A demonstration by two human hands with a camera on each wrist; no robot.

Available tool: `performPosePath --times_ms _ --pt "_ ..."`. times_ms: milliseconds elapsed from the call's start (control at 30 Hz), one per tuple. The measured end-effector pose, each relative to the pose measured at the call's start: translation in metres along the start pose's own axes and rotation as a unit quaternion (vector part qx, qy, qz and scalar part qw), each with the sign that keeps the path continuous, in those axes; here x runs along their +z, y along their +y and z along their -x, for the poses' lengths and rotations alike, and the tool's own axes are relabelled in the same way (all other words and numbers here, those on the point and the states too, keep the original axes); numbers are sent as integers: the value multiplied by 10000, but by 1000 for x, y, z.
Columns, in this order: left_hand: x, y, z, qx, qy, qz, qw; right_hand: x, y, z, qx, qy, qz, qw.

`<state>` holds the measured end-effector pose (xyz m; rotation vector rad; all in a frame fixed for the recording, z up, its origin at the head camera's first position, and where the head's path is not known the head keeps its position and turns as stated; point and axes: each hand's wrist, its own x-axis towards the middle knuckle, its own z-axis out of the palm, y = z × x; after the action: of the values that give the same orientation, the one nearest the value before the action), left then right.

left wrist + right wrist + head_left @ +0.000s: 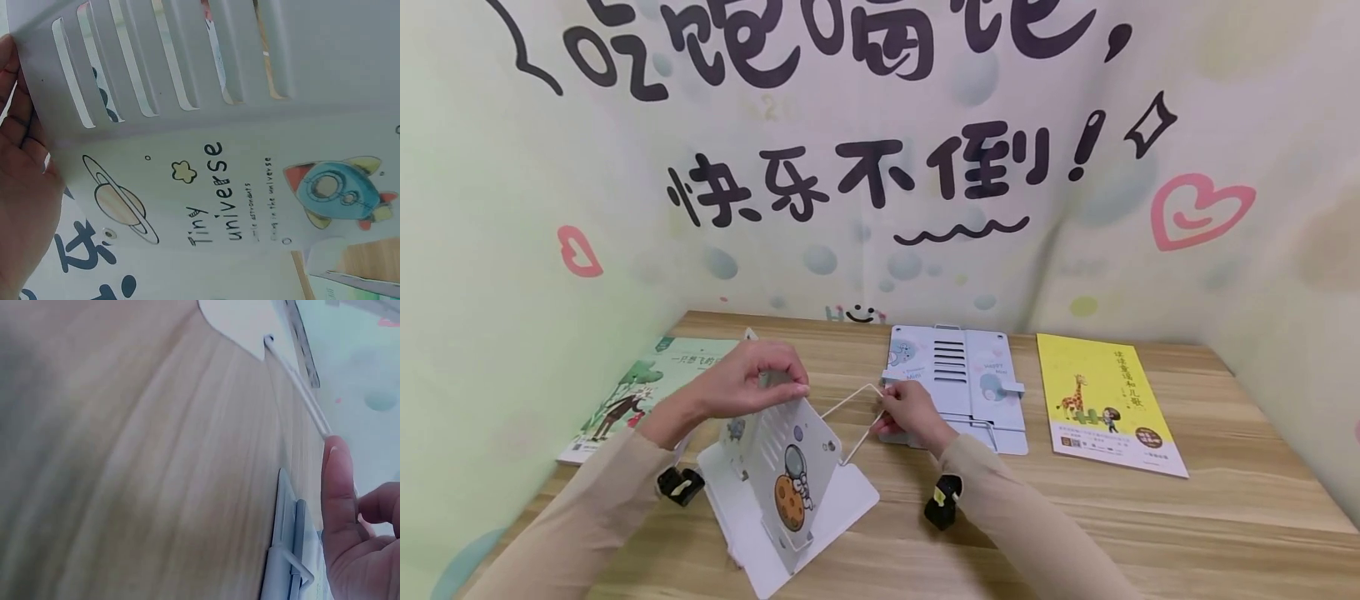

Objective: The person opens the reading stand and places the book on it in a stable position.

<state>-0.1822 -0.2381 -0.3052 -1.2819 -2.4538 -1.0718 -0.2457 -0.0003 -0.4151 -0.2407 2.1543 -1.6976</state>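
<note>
Near bench [910,529]: one astronaut-print book stand [786,475], panel tilted over its base plate [852,498]; I judge it stiff, light, slick, best held by the edges; left grip [741,385] clamped on the panel's upper edge, hand arched over it; right grip [913,412], forearm reaching forward, pinching the wire support [307,399]; beyond, one flat-lying blue book stand [953,392].

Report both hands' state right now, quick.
Left hand: closed, holding the raised panel of the white stand by its edge.
Right hand: closed, pinching the stand's wire support.
</note>
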Motion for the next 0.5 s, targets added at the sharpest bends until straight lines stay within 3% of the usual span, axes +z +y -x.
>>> performPosePath --times_ms 100,500 --pt "-1 -4 -2 171 78 -88 9998 -1 1 4 156 79 -387 9991" --pt "-13 -18 -5 68 368 -185 9991 -4 5 21 395 289 -1387 9891"
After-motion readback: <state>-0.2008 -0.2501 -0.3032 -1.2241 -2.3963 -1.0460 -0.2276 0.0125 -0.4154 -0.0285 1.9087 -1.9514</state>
